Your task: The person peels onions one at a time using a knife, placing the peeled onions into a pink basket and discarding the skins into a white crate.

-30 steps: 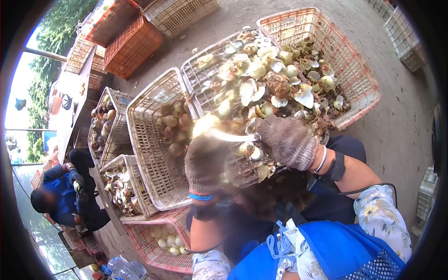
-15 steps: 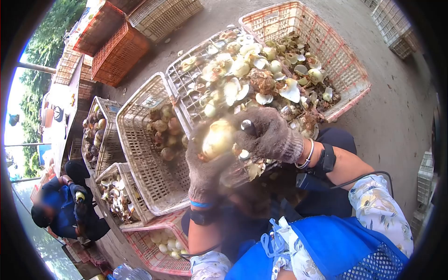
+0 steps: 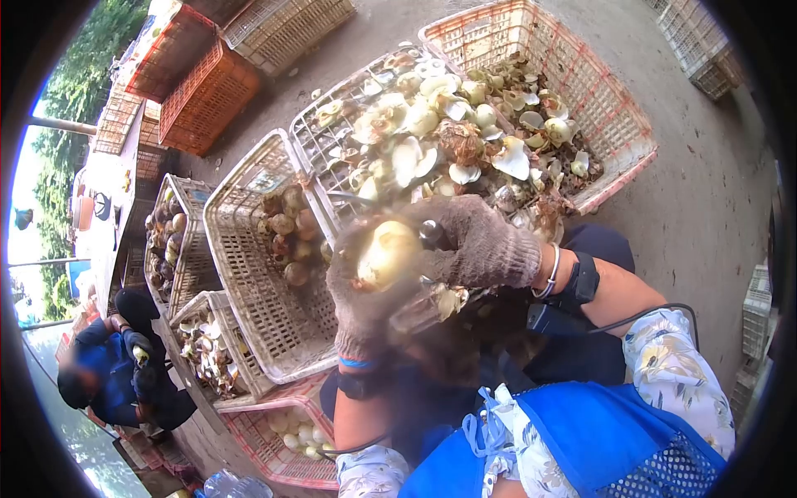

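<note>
My left hand, in a brown dirty glove, is closed around a pale peeled onion. My right hand, gloved alike, is closed on a knife right beside the onion; the dark, shiny handle end shows, while most of the blade is hidden or blurred. Beyond both hands, onion peels and cut pieces lie heaped on a plastic grid. More scraps fill the red-and-white crate behind it.
To the left, a tilted white crate holds unpeeled onions. A red-rimmed crate with peeled onions stands below it. A smaller crate contains peels. At far left a person in blue holds an onion. Orange crates stand behind.
My left hand and the onion have shifted slightly, and the onion appears turned a little. The right hand's knife has tilted, with less of its handle end showing.
</note>
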Action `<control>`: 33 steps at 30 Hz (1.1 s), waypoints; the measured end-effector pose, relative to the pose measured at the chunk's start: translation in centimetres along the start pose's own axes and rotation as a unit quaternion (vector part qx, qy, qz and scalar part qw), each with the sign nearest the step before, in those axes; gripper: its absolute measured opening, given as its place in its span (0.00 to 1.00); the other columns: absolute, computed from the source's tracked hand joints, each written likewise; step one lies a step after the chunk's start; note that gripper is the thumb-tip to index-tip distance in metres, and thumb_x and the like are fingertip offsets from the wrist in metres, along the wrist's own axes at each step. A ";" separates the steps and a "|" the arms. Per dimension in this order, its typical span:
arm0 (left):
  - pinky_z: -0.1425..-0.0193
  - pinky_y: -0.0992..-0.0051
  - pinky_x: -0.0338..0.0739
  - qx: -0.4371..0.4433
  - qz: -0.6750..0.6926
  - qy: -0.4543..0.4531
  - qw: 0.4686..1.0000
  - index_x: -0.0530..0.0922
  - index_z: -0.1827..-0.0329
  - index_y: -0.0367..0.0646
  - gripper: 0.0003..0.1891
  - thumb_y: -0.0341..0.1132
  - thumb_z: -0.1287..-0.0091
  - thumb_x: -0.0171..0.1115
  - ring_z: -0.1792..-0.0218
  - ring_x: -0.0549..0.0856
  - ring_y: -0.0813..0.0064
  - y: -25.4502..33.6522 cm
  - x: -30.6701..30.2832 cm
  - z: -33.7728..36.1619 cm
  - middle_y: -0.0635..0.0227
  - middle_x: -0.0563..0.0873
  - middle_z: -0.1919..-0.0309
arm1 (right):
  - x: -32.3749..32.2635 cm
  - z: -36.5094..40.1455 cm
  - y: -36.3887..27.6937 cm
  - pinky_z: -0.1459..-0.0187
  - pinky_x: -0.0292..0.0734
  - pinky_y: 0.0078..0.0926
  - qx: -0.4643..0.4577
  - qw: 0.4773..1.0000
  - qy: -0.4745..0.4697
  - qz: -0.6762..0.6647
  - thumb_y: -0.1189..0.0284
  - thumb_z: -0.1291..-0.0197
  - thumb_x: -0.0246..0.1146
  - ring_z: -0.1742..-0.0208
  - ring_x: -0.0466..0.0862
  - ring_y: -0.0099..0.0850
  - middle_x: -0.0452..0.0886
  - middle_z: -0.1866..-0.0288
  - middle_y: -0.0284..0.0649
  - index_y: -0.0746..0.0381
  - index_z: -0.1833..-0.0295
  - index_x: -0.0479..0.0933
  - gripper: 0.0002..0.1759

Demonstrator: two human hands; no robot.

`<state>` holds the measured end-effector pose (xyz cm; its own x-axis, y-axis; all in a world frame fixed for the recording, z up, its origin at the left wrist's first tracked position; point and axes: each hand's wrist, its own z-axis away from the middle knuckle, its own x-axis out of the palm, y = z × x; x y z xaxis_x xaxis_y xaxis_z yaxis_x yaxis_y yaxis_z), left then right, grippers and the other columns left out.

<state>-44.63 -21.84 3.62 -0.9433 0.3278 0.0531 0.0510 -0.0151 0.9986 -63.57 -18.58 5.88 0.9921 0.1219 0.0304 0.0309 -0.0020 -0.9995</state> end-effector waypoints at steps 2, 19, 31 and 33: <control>0.38 0.67 0.76 -0.008 -0.009 -0.005 1.000 0.73 0.39 0.35 0.42 0.41 0.59 0.83 0.45 0.81 0.67 0.4 0.2 0.2 0.59 0.81 0.45 | -0.4 -0.2 0.6 0.54 0.79 0.26 -0.068 0.985 -0.019 0.157 0.78 0.43 0.63 0.58 0.82 0.23 0.85 0.59 0.45 0.64 0.44 0.78 0.19; 0.53 0.74 0.81 -0.101 -0.049 0.007 0.994 0.71 0.39 0.37 0.27 0.34 0.42 0.65 0.57 0.82 0.74 -2.3 1.1 0.3 0.66 0.81 0.55 | 0.5 -0.8 2.9 0.64 0.78 0.41 -0.248 0.877 0.096 0.401 0.66 0.50 0.67 0.64 0.82 0.45 0.79 0.68 0.46 0.63 0.56 0.76 0.17; 0.44 0.61 0.82 -0.061 0.137 -0.044 0.988 0.66 0.33 0.38 0.44 0.44 0.53 0.74 0.46 0.82 0.57 -0.1 0.9 -0.2 0.55 0.80 0.47 | -2.4 -3.5 2.7 0.67 0.77 0.29 -0.138 0.895 0.290 0.309 0.72 0.44 0.66 0.70 0.80 0.30 0.79 0.73 0.40 0.64 0.61 0.78 0.09; 0.39 0.58 0.78 -0.015 0.135 -0.029 0.990 0.66 0.32 0.39 0.44 0.41 0.55 0.76 0.43 0.80 0.54 -0.7 -0.1 -0.4 0.54 0.78 0.44 | -1.8 -2.3 2.1 0.66 0.78 0.30 -0.002 0.963 0.220 0.154 0.67 0.46 0.71 0.72 0.82 0.33 0.80 0.73 0.44 0.64 0.60 0.79 0.14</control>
<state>-44.70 -22.25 2.89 -0.8763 0.3608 0.3193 0.2888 -0.1371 0.9475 -65.00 -21.11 3.76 0.9100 -0.3170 -0.2671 -0.2732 0.0260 -0.9616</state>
